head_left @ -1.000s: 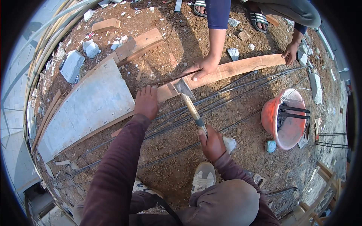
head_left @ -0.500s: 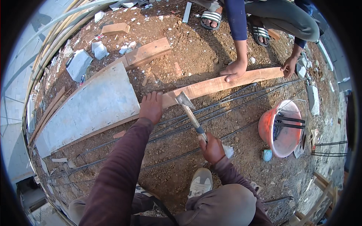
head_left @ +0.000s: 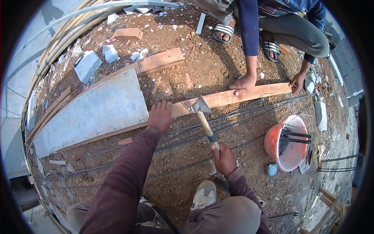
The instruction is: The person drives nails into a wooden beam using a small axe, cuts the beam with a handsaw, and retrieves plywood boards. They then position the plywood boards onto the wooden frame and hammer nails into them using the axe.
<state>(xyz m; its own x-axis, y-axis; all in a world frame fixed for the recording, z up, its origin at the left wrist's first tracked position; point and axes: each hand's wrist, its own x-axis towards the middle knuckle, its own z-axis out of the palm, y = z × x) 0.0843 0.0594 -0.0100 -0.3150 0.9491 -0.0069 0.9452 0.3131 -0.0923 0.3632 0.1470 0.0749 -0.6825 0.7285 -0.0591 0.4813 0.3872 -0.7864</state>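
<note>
Head view: left hand [head_left: 160, 116] clamped on curved plank [head_left: 228, 98]; right hand [head_left: 225, 160] clamped round hatchet [head_left: 205, 124]; co-worker's hands [head_left: 244, 83] on plank, far right.

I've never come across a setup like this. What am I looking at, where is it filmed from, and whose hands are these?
There is no robot here, just a person's two bare hands, seen from above by a wide fisheye camera worn on the head, so straight edges bend.

The left hand rests on a wooden board lying on the ground. The right hand grips a hatchet by its handle; its head is at the board, though whether it touches is unclear. A crouching co-worker's hands are also on the board.

Nearby sit a pale panel and a reddish bucket.
</note>
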